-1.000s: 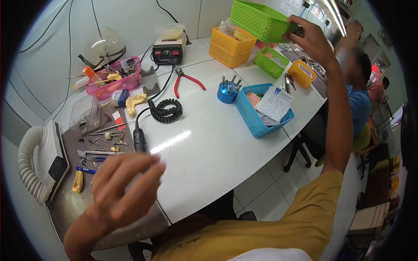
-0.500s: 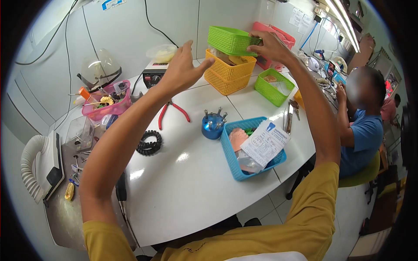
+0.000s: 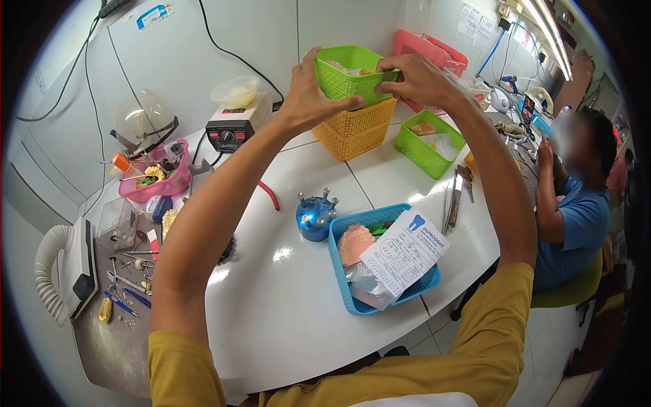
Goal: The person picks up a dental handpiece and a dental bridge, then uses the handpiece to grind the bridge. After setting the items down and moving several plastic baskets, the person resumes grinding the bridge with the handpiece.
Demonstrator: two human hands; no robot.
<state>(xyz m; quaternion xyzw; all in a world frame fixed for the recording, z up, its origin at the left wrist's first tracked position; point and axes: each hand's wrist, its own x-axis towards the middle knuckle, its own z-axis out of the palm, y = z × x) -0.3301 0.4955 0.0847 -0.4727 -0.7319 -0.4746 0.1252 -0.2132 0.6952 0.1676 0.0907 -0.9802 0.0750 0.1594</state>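
At the back of the table, a light green basket point(image 3: 342, 83) is between my two hands, on or just above a stack of yellow baskets point(image 3: 356, 129). My left hand point(image 3: 310, 102) grips its left side, thumb along the front wall. With fingers bent over the right rim, my right hand point(image 3: 419, 78) holds the other side. Pinkish and yellowish pieces show inside the green basket. Closer to me, a blue basket point(image 3: 337, 261) contains a pink dental model point(image 3: 356, 244), a plastic bag and a printed paper slip point(image 3: 407, 254).
A second green basket point(image 3: 424, 154) stands right of the stack. Beside it lie metal hand tools point(image 3: 456, 203). A blue round bur holder point(image 3: 315, 220) is mid-table; a pink basket point(image 3: 166, 180) and control box point(image 3: 234, 125) are left. A co-worker point(image 3: 576, 203) sits at right.
My left hand has closed onto the green basket's left side, where before it was apart from it. The basket has come down over the yellow stack and its inside now shows.
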